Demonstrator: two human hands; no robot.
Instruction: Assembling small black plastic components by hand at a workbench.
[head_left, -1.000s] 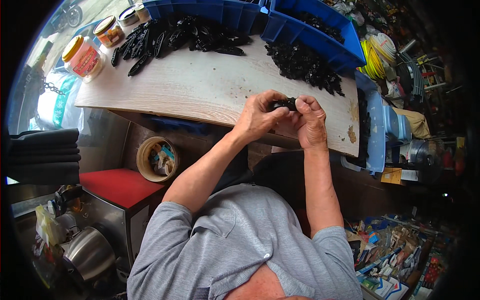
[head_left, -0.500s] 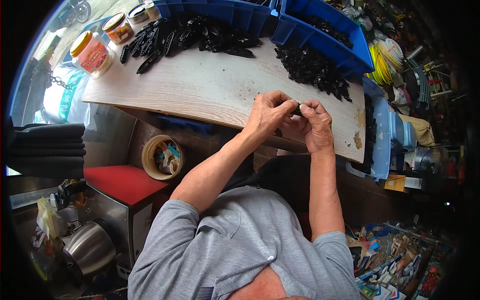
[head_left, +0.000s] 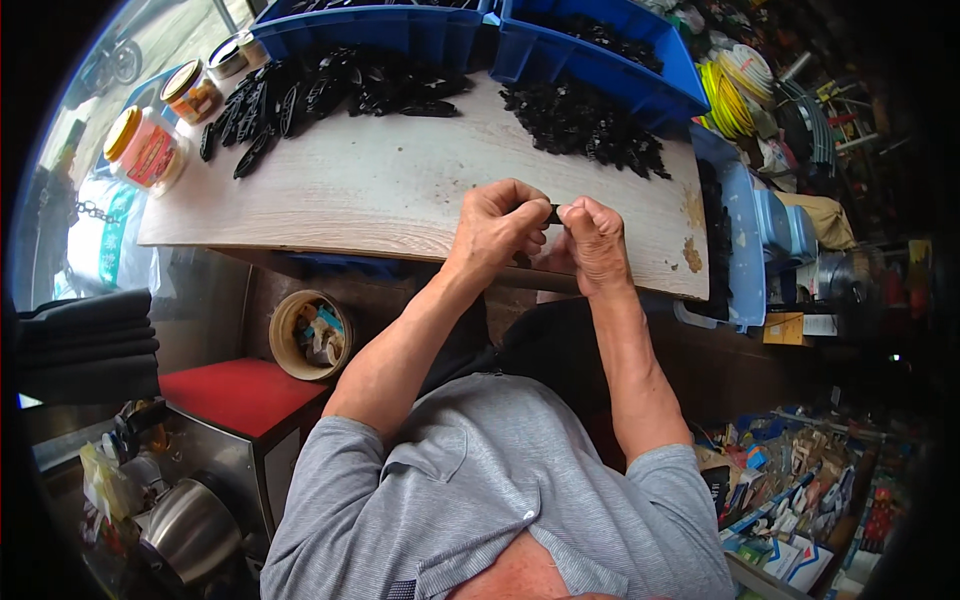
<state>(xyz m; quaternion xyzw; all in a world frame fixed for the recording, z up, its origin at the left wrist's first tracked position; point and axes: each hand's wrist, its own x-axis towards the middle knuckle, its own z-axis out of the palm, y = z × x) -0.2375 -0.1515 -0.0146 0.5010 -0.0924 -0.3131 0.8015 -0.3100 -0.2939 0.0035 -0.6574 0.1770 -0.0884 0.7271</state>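
A small black part [head_left: 554,214] is pinched between my two hands over the front edge of the table [head_left: 330,205]. My left hand [head_left: 497,225] grips one end of it with thumb and curled fingers. On its other end my right hand [head_left: 596,243] closes with thumb and forefinger. Most of the part is covered by the fingers, so its exact kind cannot be made out. Beyond my left hand lies a heap of long, oval black plastic pieces [head_left: 340,85]. A pile of small black pieces [head_left: 590,125] spreads beyond my right hand.
Two blue bins [head_left: 375,38] [head_left: 610,68] with black pieces stand along the back. Jars [head_left: 146,150] line the table's left end. A light-blue crate [head_left: 748,235] is beside the right edge. Below left are a bucket of scraps [head_left: 285,340] and a red-topped cabinet [head_left: 235,395].
The whole view has shifted, so the table and bins sit further left. My hands stay together on the small part, with slightly more of it showing between the fingertips.
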